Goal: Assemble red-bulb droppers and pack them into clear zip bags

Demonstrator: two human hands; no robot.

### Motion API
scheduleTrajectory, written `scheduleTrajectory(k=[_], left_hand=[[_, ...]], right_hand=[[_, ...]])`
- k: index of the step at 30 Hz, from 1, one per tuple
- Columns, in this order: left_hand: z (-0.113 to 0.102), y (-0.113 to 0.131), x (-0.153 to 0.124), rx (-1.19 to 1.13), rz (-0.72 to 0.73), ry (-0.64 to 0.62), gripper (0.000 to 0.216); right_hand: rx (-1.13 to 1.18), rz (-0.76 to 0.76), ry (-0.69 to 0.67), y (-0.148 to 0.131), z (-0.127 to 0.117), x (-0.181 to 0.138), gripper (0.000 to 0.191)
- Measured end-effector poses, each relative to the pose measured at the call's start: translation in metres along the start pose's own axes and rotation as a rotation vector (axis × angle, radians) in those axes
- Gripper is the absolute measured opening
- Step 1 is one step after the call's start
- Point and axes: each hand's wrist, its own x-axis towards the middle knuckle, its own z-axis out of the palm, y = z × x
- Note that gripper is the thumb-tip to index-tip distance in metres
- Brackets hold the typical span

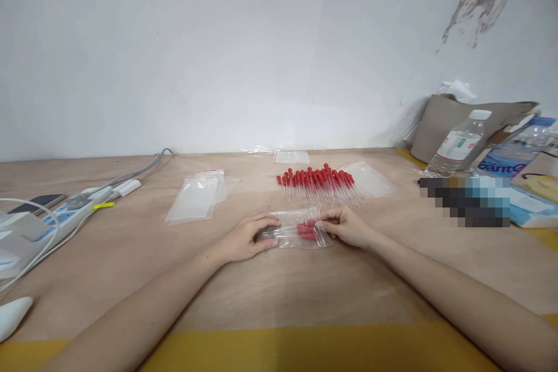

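A clear zip bag (288, 219) lies flat in front of me, with several red-bulbed droppers (307, 230) inside, bulbs toward the right. My left hand (248, 238) grips the bag's left end, thumb below and fingers above, around the droppers' thin tips. At the opposite end, my right hand (347, 226) pinches the bag's edge beside the red bulbs. Just beyond the bag, a row of loose glass-like droppers (325, 180) rests on the table with their red bulbs facing away from me.
Stacks of flat clear bags lie at left (196, 197) and behind the droppers at right (370, 180). A power strip (70, 218) with cables runs along the left. Two plastic bottles, one a water bottle (457, 145), and a grey-brown bag (429, 128) stand at the right.
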Motion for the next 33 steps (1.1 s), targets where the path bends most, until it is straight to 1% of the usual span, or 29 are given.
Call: scheduleTrajectory(k=[3, 5, 7, 10, 11, 12, 13, 15, 17, 19, 22, 25, 28, 30, 31, 33], left_hand=[[0.001, -0.001, 0.0, 0.002, -0.004, -0.013, 0.04], [0.001, -0.001, 0.0, 0.005, -0.003, -0.017, 0.04], [0.0, 0.0, 0.0, 0.011, -0.005, -0.022, 0.04], [-0.001, 0.001, 0.0, 0.011, -0.01, -0.025, 0.041], [-0.002, 0.002, 0.0, 0.008, -0.011, -0.024, 0.041], [-0.002, 0.002, 0.0, 0.003, -0.013, -0.024, 0.04], [-0.002, 0.002, 0.0, -0.002, -0.015, -0.024, 0.04], [-0.001, 0.002, 0.0, -0.009, -0.017, -0.027, 0.038], [-0.001, 0.001, -0.001, -0.017, -0.013, -0.033, 0.038], [-0.002, 0.001, -0.001, -0.024, -0.007, -0.045, 0.039], [-0.003, 0.002, -0.002, -0.024, 0.0, -0.066, 0.041], [-0.004, 0.003, -0.002, -0.02, 0.001, -0.069, 0.041], [-0.004, 0.003, -0.002, -0.021, -0.008, -0.069, 0.041], [-0.004, 0.003, -0.002, -0.025, -0.015, -0.067, 0.041], [-0.003, 0.002, -0.002, -0.029, -0.018, -0.066, 0.041], [-0.003, 0.001, -0.001, -0.035, -0.024, -0.062, 0.042]], right_hand=[[-0.164, -0.056, -0.033, 0.001, -0.002, 0.0, 0.026], [-0.298, -0.094, 0.002, 0.002, -0.003, 0.001, 0.024], [-0.411, -0.104, 0.073, 0.001, -0.008, 0.005, 0.022], [-0.561, -0.085, 0.265, -0.007, -0.026, 0.02, 0.019], [-0.624, -0.084, 0.378, -0.01, -0.034, 0.028, 0.018], [-0.687, -0.079, 0.456, -0.013, -0.043, 0.037, 0.017], [-0.743, -0.055, 0.524, -0.015, -0.05, 0.047, 0.018], [-0.837, 0.015, 0.609, -0.016, -0.064, 0.068, 0.025], [-0.841, 0.115, 0.701, -0.013, -0.072, 0.087, 0.034], [-0.815, 0.182, 0.755, -0.008, -0.075, 0.101, 0.036], [-0.776, 0.211, 0.763, -0.002, -0.074, 0.113, 0.03], [-0.732, 0.206, 0.76, -0.002, -0.075, 0.116, 0.023], [-0.693, 0.179, 0.764, -0.01, -0.08, 0.109, 0.021], [-0.621, 0.105, 0.796, -0.016, -0.084, 0.095, 0.022], [-0.554, 0.051, 0.82, -0.019, -0.085, 0.086, 0.023], [-0.337, -0.062, 0.849, -0.021, -0.083, 0.063, 0.026]])
